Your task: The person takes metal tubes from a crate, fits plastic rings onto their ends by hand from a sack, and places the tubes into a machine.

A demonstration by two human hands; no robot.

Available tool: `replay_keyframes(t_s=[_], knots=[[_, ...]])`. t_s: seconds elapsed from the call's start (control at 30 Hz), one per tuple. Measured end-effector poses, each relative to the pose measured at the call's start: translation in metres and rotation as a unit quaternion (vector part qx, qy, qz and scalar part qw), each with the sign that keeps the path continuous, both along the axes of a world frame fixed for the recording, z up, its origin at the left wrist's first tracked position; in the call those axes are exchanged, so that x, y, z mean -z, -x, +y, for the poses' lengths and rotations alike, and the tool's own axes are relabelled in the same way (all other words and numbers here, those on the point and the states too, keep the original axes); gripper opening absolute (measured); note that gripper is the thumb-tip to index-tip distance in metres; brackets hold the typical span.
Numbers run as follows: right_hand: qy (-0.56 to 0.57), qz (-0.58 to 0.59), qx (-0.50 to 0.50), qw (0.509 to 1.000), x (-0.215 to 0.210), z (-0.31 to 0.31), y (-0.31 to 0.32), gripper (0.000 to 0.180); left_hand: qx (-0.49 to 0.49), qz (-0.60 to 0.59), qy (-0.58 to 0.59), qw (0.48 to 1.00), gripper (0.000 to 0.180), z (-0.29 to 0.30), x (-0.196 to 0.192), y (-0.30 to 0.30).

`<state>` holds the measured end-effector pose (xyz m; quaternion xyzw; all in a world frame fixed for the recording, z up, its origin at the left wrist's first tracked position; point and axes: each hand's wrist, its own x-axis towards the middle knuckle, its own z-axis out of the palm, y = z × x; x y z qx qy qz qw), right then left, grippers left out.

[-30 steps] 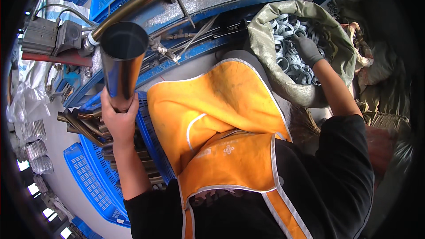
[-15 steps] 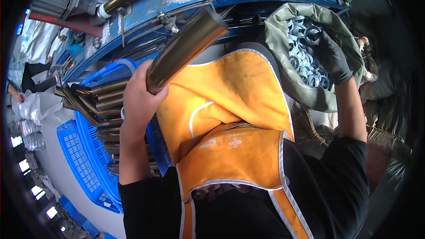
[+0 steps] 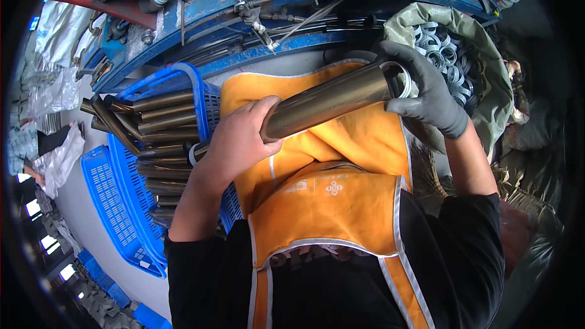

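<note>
The bare left hand (image 3: 241, 137) is closing around the near end of a long, bronze-coloured, polished metal tube (image 3: 329, 100), its fingers lying over the top and its thumb coming round underneath. The tube is slanting across the front of the body above the lap, its far end rising toward the right.

The right hand (image 3: 429, 94), wearing a dark grey glove, is curling partly closed, with the thumb below and the fingers arching above. Between them it is holding a pale silvery ring (image 3: 405, 82) at the tube's far mouth; whether the ring is seating on the rim cannot be told.

Just beyond the glove, an olive-green woven sack (image 3: 496, 109) is standing with its rim rolled back, and a heap of loose silvery rings (image 3: 448, 55) is filling it.

An orange cloth apron with pale grey edging (image 3: 329, 213) is covering the chest and lap. Its bib is bearing a small white geometric emblem (image 3: 333, 188), with a fainter white mark (image 3: 297, 187) sitting to its left. Above a black short-sleeved shirt (image 3: 457, 237), the apron's upper edge is partly hiding some pale lettering (image 3: 320, 251).

At the left, a blue plastic basket (image 3: 198, 88) is holding a stack of bronze-coloured tubes (image 3: 167, 116). Farther out, a blue slotted plastic crate (image 3: 113, 198) is resting on the floor, and a blue metal workbench (image 3: 268, 0) is running across the top.
</note>
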<state>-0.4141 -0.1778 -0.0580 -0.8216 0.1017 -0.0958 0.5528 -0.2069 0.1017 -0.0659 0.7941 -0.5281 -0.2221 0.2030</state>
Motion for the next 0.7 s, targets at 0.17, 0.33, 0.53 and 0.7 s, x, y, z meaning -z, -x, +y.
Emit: replay_keyframes(t_s=[0.17,0.33,0.53,0.7], knots=[[-0.004,-0.076,-0.020,0.997,0.015,0.005,0.003,0.068,0.013,0.062,-0.022,0.998,0.063,-0.004,0.004,0.007],[0.116,-0.143,-0.037,0.982,0.022,0.018,-0.008,0.036,0.008,0.042,-0.016,0.999,0.059,-0.005,0.014,0.014],[0.069,-0.121,0.048,0.989,0.040,0.033,-0.005,0.024,-0.029,-0.006,-0.025,0.999,0.055,-0.009,0.028,0.026],[0.083,-0.136,0.055,0.986,0.039,0.034,-0.009,0.022,-0.038,-0.025,-0.020,0.999,0.055,-0.008,0.027,0.027]])
